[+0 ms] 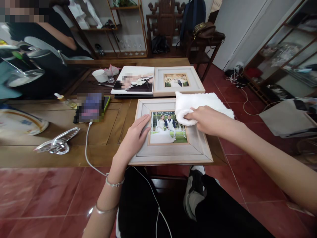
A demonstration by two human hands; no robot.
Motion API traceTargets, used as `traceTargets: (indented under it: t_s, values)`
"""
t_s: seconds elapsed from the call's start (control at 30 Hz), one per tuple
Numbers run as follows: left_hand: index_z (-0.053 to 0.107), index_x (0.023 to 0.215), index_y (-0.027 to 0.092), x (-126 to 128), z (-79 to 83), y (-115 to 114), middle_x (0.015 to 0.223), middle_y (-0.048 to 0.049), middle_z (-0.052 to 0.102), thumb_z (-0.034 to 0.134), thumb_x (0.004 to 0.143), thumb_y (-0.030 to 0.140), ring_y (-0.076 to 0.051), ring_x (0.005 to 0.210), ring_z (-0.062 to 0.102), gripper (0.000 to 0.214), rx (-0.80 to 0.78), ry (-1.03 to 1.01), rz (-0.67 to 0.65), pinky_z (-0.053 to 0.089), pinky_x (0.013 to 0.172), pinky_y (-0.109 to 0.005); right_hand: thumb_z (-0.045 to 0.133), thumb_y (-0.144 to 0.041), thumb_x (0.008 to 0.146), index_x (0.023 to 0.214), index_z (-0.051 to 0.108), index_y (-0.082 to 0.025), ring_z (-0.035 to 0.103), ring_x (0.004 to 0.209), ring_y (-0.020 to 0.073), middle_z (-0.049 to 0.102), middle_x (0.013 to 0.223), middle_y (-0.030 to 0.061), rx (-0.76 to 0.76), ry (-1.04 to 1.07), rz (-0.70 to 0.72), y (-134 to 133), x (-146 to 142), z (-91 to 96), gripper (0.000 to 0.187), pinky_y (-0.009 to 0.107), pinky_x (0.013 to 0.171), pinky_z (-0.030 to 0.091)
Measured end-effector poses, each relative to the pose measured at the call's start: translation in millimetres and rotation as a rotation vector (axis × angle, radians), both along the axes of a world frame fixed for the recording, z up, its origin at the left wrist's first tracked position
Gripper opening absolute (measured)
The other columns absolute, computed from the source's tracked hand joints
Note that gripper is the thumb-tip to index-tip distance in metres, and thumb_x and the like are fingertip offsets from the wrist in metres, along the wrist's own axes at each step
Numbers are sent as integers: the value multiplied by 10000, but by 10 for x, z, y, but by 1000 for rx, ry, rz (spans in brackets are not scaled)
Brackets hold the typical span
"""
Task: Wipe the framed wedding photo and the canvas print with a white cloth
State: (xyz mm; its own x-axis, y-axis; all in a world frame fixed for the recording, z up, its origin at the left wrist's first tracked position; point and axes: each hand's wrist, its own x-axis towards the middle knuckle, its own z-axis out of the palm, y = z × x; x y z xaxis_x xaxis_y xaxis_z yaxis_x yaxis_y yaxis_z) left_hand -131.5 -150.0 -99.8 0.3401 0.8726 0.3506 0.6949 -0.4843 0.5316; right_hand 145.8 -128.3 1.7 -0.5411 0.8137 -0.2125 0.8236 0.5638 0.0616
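A pale wooden picture frame (pixel 170 153) holding a wedding photo lies flat at the near edge of a low wooden table (pixel 104 132). My left hand (pixel 135 135) rests flat on the frame's left side, fingers stretched out. My right hand (pixel 205 119) grips a white cloth (pixel 198 102) and presses it against the upper right of the photo glass. A second framed photo (pixel 177 81) and a frameless print (pixel 133 81) lie behind it, side by side.
A phone (pixel 91 107) on a white cable, a glass ornament (pixel 58 143), a plate (pixel 19 122), a small bottle (pixel 65 100) and a white cup (pixel 100 75) sit on the table's left. Another person sits at far left. Shelves stand at right and behind.
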Motion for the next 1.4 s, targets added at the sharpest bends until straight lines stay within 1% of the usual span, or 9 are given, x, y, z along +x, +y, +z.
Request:
traceTargets:
  t_s: [0.33,0.5,0.67,0.8,0.9,0.97,1.03,1.2,1.4]
  values:
    - [539,1380,125,8,9,-4,1438,-153,544,455,984,253,-250,1367,487,425,0,-4,-3,379,1175,-451,439,37,683,913,698,-229,643,800,222,697,890,56,-325,47,-53,-858,-67,209,436,299,668,398]
    - [532,1387,146,7,9,-6,1445,-138,540,447,990,254,-242,1378,474,421,-8,3,-4,375,1178,-451,437,22,681,837,684,-259,623,689,189,682,795,20,-416,106,-105,-1009,-73,267,406,282,574,358]
    - [535,1384,121,-18,-7,5,1452,-155,527,458,987,258,-242,1387,459,427,1,5,-30,361,1186,-449,415,13,725,1135,685,-259,649,743,214,710,917,68,-230,59,-148,-702,-80,218,561,283,587,382]
    - [522,1397,150,-35,-3,15,1471,-146,509,459,990,266,-243,1399,444,428,-3,12,-55,356,1185,-470,401,-5,774,1320,592,-178,664,982,292,622,1283,173,36,75,-126,-225,-14,-77,604,380,781,486]
    - [517,1401,151,-34,1,18,1478,-140,502,460,990,271,-239,1402,439,432,-12,24,-55,351,1188,-467,420,3,774,1382,533,-128,373,1410,356,379,1555,179,192,122,-63,94,33,-328,632,521,1088,355]
    - [524,1393,129,-28,-2,19,1470,-149,508,459,990,271,-238,1399,442,433,-11,24,-45,349,1191,-457,421,-7,794,1413,507,-132,233,1482,352,319,1595,155,213,117,-47,205,33,-416,637,569,1142,272]
    - [534,1383,117,-20,-9,19,1463,-156,515,455,991,275,-240,1394,449,430,-8,16,-32,352,1189,-455,430,-27,816,1417,507,-123,239,1477,367,333,1586,168,186,74,-26,204,3,-416,614,593,1133,270]
    - [546,1376,163,-4,-14,19,1452,-132,534,459,987,283,-244,1378,471,417,-6,0,-9,371,1177,-470,456,-5,784,1322,605,-112,338,1420,407,424,1522,209,29,-63,31,-229,-130,-153,568,612,1067,340]
    - [551,1367,149,-2,-13,27,1442,-141,542,449,987,268,-241,1370,481,411,11,-2,-18,378,1175,-457,477,-12,733,1160,699,-178,477,1334,378,534,1444,169,-275,-1,85,-932,-125,110,509,579,1039,417]
